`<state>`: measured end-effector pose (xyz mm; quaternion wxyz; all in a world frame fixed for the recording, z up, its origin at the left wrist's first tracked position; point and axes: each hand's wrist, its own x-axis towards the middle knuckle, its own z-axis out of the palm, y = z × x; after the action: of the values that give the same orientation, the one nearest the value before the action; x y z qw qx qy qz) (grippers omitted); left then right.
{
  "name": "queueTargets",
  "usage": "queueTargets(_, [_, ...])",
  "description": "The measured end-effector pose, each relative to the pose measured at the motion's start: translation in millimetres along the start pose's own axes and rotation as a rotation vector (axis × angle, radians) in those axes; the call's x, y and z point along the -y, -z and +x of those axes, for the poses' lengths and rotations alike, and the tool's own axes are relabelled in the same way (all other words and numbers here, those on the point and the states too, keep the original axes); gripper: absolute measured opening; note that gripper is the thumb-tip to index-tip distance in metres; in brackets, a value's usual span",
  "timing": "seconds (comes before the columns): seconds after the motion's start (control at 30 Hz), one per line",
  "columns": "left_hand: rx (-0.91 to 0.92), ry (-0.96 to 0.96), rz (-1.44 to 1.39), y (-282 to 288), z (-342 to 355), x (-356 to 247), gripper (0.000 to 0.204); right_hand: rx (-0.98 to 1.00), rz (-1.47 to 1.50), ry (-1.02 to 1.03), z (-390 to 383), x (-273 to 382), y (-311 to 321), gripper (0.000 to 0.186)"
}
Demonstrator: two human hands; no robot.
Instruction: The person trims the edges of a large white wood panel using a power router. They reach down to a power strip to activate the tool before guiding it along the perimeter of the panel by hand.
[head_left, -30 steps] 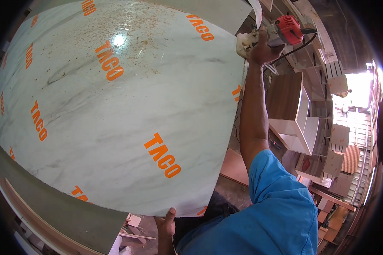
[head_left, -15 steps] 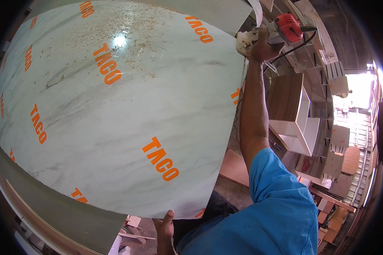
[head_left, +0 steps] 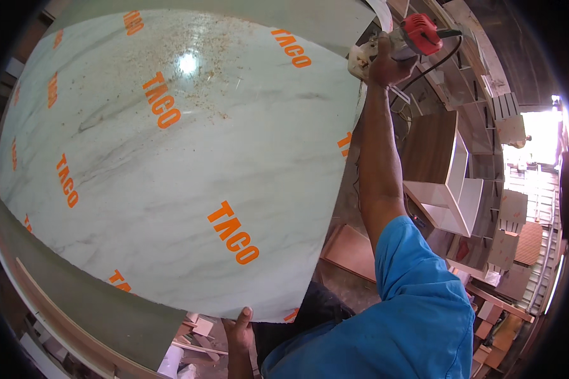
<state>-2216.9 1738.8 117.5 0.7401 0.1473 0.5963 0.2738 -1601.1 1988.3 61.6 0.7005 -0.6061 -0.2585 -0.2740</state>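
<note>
A large white sheet with grey marble veining and orange lettering (head_left: 171,177) lies over a grey-green board (head_left: 101,309). At the sheet's far right corner, my right hand (head_left: 390,68) is wrapped round a trim router (head_left: 422,35) with a red motor housing and a pale base. The router's base rests at the sheet's edge; its bit is hidden. My left hand (head_left: 239,328) grips the near edge, thumb on top and fingers hidden underneath. Sawdust (head_left: 202,57) is scattered over the sheet's far part.
A black cord (head_left: 446,60) runs from the router down beside my right arm. To the right stands an open cabinet box (head_left: 439,170) with a brown wood-look side. Flat brown panels (head_left: 351,252) lie on the floor, and wood offcuts (head_left: 496,322) are piled at the lower right.
The whole view has shifted slightly. The router stays at the sheet's far right corner in my right hand, and my left hand keeps its hold on the near edge.
</note>
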Motion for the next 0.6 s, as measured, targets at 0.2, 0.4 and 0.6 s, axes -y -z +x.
queueTargets(0.2, [0.077,0.007,0.559,-9.0,-10.3,-46.5,0.05,0.005,0.018,-0.07,6.1,37.1,36.7,0.068])
queueTargets(0.4, [0.178,-0.291,1.304,-80.5,-57.8,-127.7,0.025,0.227,0.059,-0.324,1.0,138.8,144.8,0.071])
queueTargets(0.6, [0.668,-1.133,1.053,-269.8,-84.4,-145.3,0.026,0.415,-0.103,-0.218,-25.7,250.2,271.9,0.069])
